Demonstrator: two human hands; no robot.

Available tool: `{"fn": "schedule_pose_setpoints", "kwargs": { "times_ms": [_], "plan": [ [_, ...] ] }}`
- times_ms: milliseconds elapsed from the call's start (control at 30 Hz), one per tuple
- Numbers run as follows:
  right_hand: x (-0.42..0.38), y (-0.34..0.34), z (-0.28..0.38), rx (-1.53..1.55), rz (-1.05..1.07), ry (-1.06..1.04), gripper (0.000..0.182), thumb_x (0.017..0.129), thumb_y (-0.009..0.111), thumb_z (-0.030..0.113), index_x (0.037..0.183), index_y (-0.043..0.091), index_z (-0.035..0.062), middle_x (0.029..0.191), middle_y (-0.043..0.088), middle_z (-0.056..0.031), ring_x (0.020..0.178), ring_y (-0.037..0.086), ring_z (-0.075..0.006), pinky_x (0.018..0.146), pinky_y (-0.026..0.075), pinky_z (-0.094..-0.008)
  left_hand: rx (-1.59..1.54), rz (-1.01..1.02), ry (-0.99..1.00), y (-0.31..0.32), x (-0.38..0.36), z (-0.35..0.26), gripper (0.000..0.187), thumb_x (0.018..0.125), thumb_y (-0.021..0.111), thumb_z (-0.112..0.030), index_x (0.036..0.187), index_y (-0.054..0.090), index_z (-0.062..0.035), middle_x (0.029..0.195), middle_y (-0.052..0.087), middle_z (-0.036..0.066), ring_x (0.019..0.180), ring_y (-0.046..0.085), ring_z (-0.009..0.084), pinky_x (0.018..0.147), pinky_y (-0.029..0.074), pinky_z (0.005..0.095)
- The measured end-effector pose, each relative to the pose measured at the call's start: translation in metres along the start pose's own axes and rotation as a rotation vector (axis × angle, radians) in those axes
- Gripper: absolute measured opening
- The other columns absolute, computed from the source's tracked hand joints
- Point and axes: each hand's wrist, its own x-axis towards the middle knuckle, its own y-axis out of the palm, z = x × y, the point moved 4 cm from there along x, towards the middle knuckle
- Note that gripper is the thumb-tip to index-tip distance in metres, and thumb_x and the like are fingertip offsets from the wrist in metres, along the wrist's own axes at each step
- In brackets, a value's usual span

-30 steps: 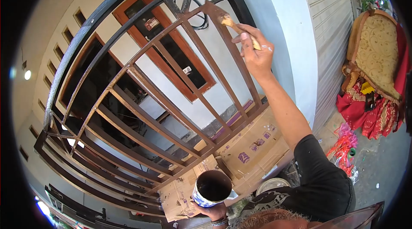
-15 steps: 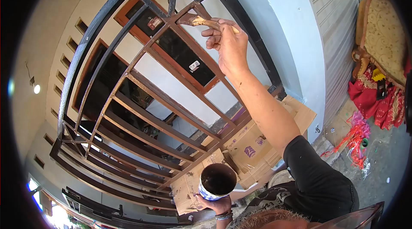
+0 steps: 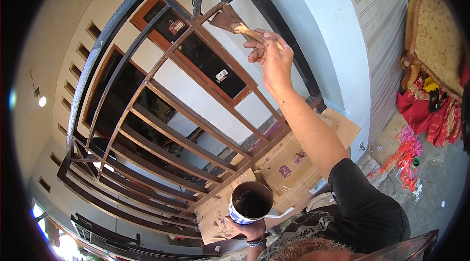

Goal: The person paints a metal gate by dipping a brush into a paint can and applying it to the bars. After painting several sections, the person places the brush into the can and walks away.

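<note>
Raised at the upper middle, my right hand (image 3: 275,63) grips the wooden handle of a paintbrush (image 3: 240,27), whose dark brown bristles lie close to the upper bars of a metal frame (image 3: 169,54). Whether the bristles touch a bar I cannot tell. The frame has black outer curves and brown inner bars. Low in the view, my left hand (image 3: 250,230) holds a blue and white cup (image 3: 236,213) from beneath, with dark paint inside it, in front of the frame's lower edge.
Flattened cardboard (image 3: 289,165) lies under the frame's lower side. A pale blue wall (image 3: 338,55) stands to the right. Farther right are a patterned cushioned chair (image 3: 435,41), red cloth (image 3: 426,121) and pink and orange strips (image 3: 409,151) on the ground.
My right hand and the brush have moved right and slightly down, with the brush more slanted. My left hand has shifted the cup slightly up and right.
</note>
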Motion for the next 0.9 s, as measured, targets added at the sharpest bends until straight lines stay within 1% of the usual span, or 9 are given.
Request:
{"fn": "schedule_pose_setpoints", "kwargs": {
  "times_ms": [67,200,300,400,567,700,733,833,900],
  "plan": [
    [0.004,0.003,-0.01,0.009,-0.023,0.016,0.028,0.103,0.051,0.019,0.114,0.061,-0.0049,0.09,0.07,-0.0211,0.06,0.062,-0.0159,0.058,0.053,-0.029,-0.001,-0.005,-0.007,0.0,0.001,-0.001,0.076,0.09,0.048,-0.072,0.145,0.047,-0.019,0.143,0.054,0.01,0.129,0.055,0.0315,0.106,0.047,0.0536],
    [0.005,0.02,0.0,0.047,0.031,-0.055,0.027,0.104,0.051,0.018,0.115,0.061,-0.0041,0.09,0.071,-0.0207,0.059,0.063,-0.0161,0.057,0.052,-0.0282,-0.015,0.014,0.006,0.0,0.004,-0.003,0.077,0.089,0.049,-0.072,0.145,0.047,-0.0192,0.143,0.054,0.01,0.129,0.055,0.0313,0.104,0.048,0.0528],
    [-0.011,0.006,-0.002,-0.021,-0.002,-0.1,0.027,0.104,0.052,0.019,0.116,0.062,-0.0035,0.089,0.072,-0.0194,0.059,0.064,-0.0153,0.055,0.052,-0.0269,-0.05,0.014,-0.008,-0.004,0.006,-0.001,0.077,0.088,0.05,-0.072,0.144,0.047,-0.0192,0.143,0.054,0.01,0.129,0.055,0.0311,0.104,0.049,0.0524],
    [-0.005,0.01,-0.002,-0.188,0.023,-0.104,0.028,0.103,0.053,0.02,0.116,0.062,-0.0036,0.087,0.072,-0.0181,0.06,0.064,-0.014,0.055,0.053,-0.0258,-0.054,-0.004,-0.01,-0.013,0.008,0.001,0.078,0.088,0.051,-0.073,0.145,0.047,-0.0191,0.144,0.053,0.01,0.129,0.055,0.0311,0.104,0.049,0.0527],
    [0.011,0.038,0.032,-0.338,0.107,-0.279,0.026,0.101,0.055,0.018,0.104,0.065,-0.0065,0.074,0.07,-0.0139,0.055,0.066,-0.0134,0.051,0.054,-0.025,-0.058,-0.001,-0.009,-0.007,0.01,0.0,0.079,0.088,0.051,-0.073,0.145,0.046,-0.0183,0.145,0.052,0.01,0.13,0.054,0.031,0.105,0.048,0.0533],
    [0.014,0.029,0.054,-0.387,0.122,-0.29,0.026,0.1,0.055,0.017,0.103,0.067,-0.006,0.073,0.07,-0.0137,0.054,0.066,-0.013,0.051,0.054,-0.0252,-0.083,0.009,-0.026,-0.014,0.015,0.003,0.08,0.088,0.051,-0.073,0.145,0.045,-0.0179,0.145,0.052,0.01,0.131,0.053,0.0308,0.106,0.047,0.0533],
    [0.012,0.025,0.06,-0.409,0.128,-0.304,0.027,0.101,0.055,0.019,0.106,0.066,-0.0057,0.074,0.07,-0.0137,0.054,0.065,-0.0123,0.051,0.053,-0.0246,-0.089,0.01,-0.028,-0.016,0.016,0.004,0.08,0.088,0.051,-0.073,0.146,0.045,-0.0179,0.145,0.052,0.01,0.132,0.053,0.0308,0.106,0.047,0.0532],
    [0.01,0.01,0.077,-0.472,0.138,-0.387,0.029,0.102,0.056,0.022,0.112,0.067,-0.0038,0.076,0.071,-0.0123,0.055,0.061,-0.0101,0.052,0.051,-0.0228,-0.079,0.038,-0.047,-0.016,0.017,0.004,0.079,0.091,0.04,-0.074,0.146,0.045,-0.0176,0.148,0.05,0.008,0.136,0.048,0.0312,0.115,0.036,0.0526],
    [0.006,0.013,0.077,-0.57,0.093,-0.54,0.028,0.102,0.057,0.021,0.113,0.067,-0.0032,0.077,0.071,-0.0113,0.057,0.061,-0.01,0.054,0.051,-0.0226,-0.078,0.054,-0.047,-0.015,0.018,0.005,0.079,0.091,0.04,-0.075,0.146,0.046,-0.0182,0.148,0.05,0.008,0.136,0.048,0.031,0.114,0.036,0.0529]
  ]
}}
